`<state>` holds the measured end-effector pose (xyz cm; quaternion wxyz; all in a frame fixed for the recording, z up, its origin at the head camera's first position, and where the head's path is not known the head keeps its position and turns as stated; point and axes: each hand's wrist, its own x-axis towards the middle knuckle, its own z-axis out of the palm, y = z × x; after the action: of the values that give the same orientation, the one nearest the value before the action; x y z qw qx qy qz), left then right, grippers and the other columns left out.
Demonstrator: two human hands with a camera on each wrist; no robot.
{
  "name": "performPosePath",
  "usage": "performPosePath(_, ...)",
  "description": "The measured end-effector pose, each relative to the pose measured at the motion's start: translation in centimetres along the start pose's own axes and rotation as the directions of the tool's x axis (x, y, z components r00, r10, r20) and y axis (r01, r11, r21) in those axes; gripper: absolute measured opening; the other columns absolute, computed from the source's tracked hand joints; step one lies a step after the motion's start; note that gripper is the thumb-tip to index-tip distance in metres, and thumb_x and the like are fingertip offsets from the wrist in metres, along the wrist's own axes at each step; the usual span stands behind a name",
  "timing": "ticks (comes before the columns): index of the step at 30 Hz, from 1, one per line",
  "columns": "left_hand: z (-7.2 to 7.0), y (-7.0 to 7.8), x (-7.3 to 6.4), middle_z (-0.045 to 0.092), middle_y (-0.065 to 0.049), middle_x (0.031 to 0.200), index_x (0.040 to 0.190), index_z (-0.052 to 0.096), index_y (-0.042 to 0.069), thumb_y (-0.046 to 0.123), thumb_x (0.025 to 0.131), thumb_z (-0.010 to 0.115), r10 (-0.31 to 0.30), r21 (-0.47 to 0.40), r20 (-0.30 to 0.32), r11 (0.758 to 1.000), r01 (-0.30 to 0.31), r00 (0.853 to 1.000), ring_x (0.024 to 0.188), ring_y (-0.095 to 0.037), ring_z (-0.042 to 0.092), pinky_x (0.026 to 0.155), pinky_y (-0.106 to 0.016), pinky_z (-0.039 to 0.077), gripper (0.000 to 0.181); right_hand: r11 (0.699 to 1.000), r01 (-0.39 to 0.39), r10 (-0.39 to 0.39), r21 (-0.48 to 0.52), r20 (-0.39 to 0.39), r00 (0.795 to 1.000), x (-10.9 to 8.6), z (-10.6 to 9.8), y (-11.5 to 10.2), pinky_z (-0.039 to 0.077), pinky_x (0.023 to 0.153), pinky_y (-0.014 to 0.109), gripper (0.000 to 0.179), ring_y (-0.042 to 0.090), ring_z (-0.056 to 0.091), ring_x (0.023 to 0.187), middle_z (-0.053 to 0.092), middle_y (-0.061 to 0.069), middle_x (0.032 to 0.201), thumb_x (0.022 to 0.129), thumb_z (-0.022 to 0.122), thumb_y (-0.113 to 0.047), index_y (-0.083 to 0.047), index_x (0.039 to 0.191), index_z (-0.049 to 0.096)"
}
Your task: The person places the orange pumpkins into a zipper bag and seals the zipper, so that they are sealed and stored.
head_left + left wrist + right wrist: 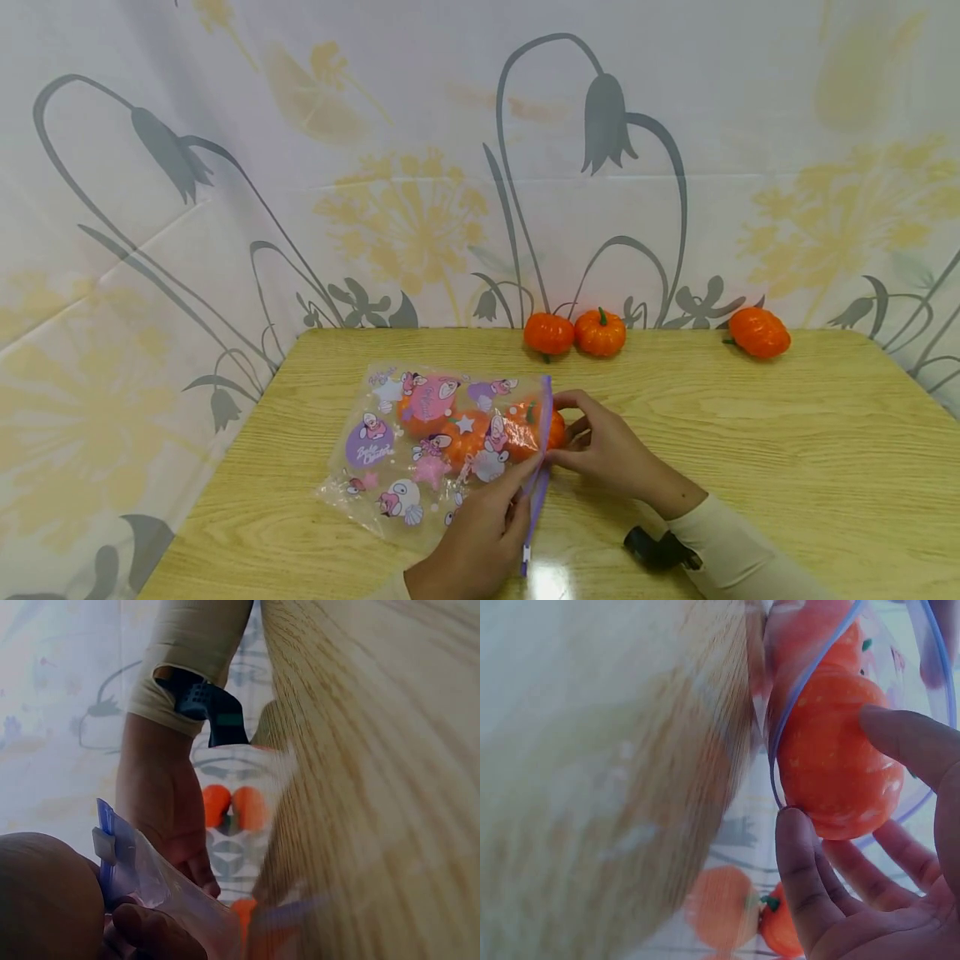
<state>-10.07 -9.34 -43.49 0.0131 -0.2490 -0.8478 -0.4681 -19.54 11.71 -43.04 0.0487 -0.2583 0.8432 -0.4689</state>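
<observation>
A clear zip bag (369, 442) with purple edging and cartoon prints lies on the table, its mouth toward the right. Several small orange pumpkins (467, 446) show through the plastic. My left hand (483, 533) pinches the bag's purple edge, with the white slider (103, 845) close by. At the mouth, my right hand (611, 446) holds a pumpkin (840, 765) that sits partly inside the opening. The thumb lies on one side of this pumpkin and the fingers are round the other. In the right wrist view the mouth gapes around it, with another pumpkin (799, 634) deeper in.
Two pumpkins (550, 334) stand side by side at the back edge of the wooden table (787, 467). Another pumpkin (759, 332) lies at the back right. A flower-printed cloth (420, 100) hangs behind. A black device (654, 548) is strapped at my right wrist.
</observation>
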Motion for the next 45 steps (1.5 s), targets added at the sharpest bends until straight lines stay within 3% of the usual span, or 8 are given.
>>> performPosePath(11, -0.04, -0.03, 0.07, 0.039, 0.011, 0.068, 0.153, 0.041, 0.017, 0.011, 0.105, 0.045, -0.013, 0.006, 0.021, 1.000, 0.013, 1.000, 0.054, 0.007, 0.032, 0.050, -0.011, 0.033, 0.048, 0.991, -0.044, 0.045, 0.125, -0.002, 0.999, -0.17, -0.15, 0.06, 0.060, 0.080, 0.028, 0.054, 0.025, 0.069, 0.096, 0.056, 0.018, 0.109, 0.085, 0.079, -0.012, -0.003, 0.130, 0.051)
performPosePath(23, 0.05, -0.30, 0.03, 0.040, 0.012, 0.068, 0.152, 0.043, 0.018, 0.010, 0.104, 0.046, -0.019, 0.008, 0.026, 1.000, 0.018, 0.999, 0.053, 0.008, 0.031, 0.049, -0.011, 0.034, 0.048, 0.996, -0.024, 0.021, 0.090, 0.029, 0.999, -0.11, -0.32, -0.05, 0.060, 0.083, 0.035, 0.037, 0.031, 0.070, 0.101, 0.065, 0.019, 0.117, 0.093, 0.070, -0.011, -0.003, 0.127, 0.058)
performPosePath(35, 0.10, -0.23, 0.08, 0.040, 0.012, 0.070, 0.151, 0.043, 0.017, 0.007, 0.103, 0.047, -0.015, 0.032, 0.023, 0.999, 0.014, 1.000, 0.053, 0.008, 0.030, 0.049, -0.011, 0.034, 0.050, 0.999, -0.031, 0.028, 0.035, 0.083, 0.996, -0.12, -0.37, 0.18, 0.058, 0.088, 0.041, 0.036, 0.031, 0.069, 0.107, 0.064, 0.020, 0.129, 0.098, 0.062, -0.013, -0.001, 0.132, 0.061)
performPosePath(45, 0.02, -0.21, -0.03, 0.039, 0.013, 0.067, 0.151, 0.044, 0.018, 0.007, 0.102, 0.049, -0.046, 0.046, 0.035, 0.998, 0.045, 0.998, 0.052, 0.007, 0.031, 0.049, -0.011, 0.034, 0.051, 0.999, 0.010, -0.016, 0.042, 0.154, 0.988, -0.05, -0.30, 0.33, 0.057, 0.093, 0.040, 0.037, 0.032, 0.066, 0.112, 0.068, 0.017, 0.123, 0.097, 0.058, -0.005, 0.001, 0.134, 0.060)
